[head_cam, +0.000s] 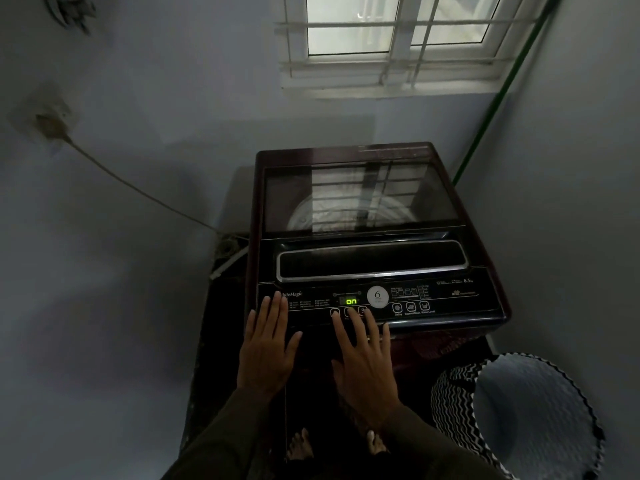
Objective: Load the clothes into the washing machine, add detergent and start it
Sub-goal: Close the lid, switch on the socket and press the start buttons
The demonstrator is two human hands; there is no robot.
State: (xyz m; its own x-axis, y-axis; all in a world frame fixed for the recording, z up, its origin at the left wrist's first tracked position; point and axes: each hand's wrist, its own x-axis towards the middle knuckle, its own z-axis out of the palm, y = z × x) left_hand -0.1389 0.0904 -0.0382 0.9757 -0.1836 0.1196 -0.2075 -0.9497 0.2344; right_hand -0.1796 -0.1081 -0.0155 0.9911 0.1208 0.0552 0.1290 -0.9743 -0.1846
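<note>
Under the window [398,39] – washing machine [374,237] (lid closed), left hand [268,344] and right hand [363,355] flat, unclenched.

Both hands [268,344] [363,355] flat, fingers [351,315] spread

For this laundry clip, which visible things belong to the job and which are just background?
Job:
- dark maroon top-loading washing machine, glass lid shut
- its black control panel, display reading "on"
- left hand, right hand
- black-and-white zigzag laundry basket

Background:
- barred white window
- green hose
- wall socket
</note>
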